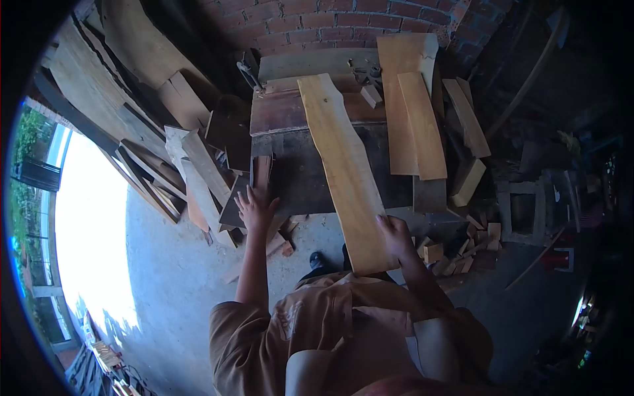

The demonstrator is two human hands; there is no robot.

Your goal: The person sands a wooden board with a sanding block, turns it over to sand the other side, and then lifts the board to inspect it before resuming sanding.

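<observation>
A long pale wooden board point(337, 152) with one wavy edge slants across the dark workbench point(284, 148), its near end jutting out over the bench's front toward my body. My right hand point(395, 236) grips this board by its right edge close to the near end, thumb on top. At the bench's front left corner, my left hand point(256, 210) lies with spread fingers, fingertips right at the near end of a short reddish-brown wood piece point(262, 173).
Two lighter planks point(421, 125) lie on the bench's right side, and a small wood block point(371, 96) sits toward the back. Large slabs point(99, 79) lean at the left. Offcuts point(462, 254) are heaped on the floor at right. A brick wall point(317, 23) stands behind.
</observation>
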